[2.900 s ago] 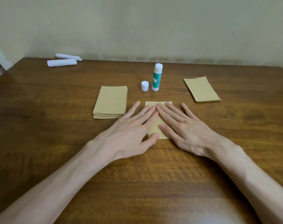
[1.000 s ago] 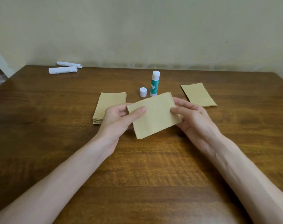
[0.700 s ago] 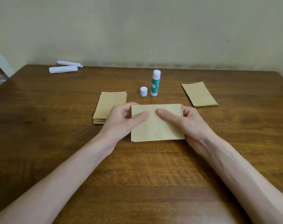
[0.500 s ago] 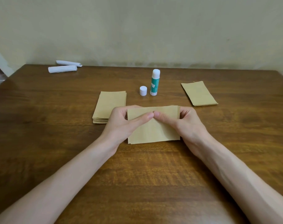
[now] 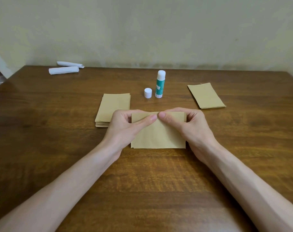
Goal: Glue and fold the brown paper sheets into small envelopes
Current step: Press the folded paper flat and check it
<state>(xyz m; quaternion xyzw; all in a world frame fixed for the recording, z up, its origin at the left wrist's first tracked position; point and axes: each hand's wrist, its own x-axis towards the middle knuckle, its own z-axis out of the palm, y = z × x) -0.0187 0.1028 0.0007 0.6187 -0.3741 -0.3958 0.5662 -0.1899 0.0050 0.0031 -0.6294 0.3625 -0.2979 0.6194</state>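
A folded brown paper piece (image 5: 158,135) lies crosswise at the table's middle, its near edge on the wood. My left hand (image 5: 125,126) and my right hand (image 5: 191,125) both pinch its far edge, thumbs meeting on top at the centre, fingers curled behind. A stack of brown sheets (image 5: 114,107) sits just left of it, partly hidden by my left hand. A thin pile of folded brown pieces (image 5: 206,95) lies to the far right. The uncapped green-and-white glue stick (image 5: 160,84) stands upright behind the paper, its white cap (image 5: 148,93) beside it.
Two rolled white paper bundles (image 5: 64,70) lie at the far left corner of the wooden table (image 5: 42,131). A pale wall runs behind the table's far edge.
The paper went from being pressed flat lengthwise to lifted, turned crosswise and set down. Both thumbs slid together along its far edge to the centre.
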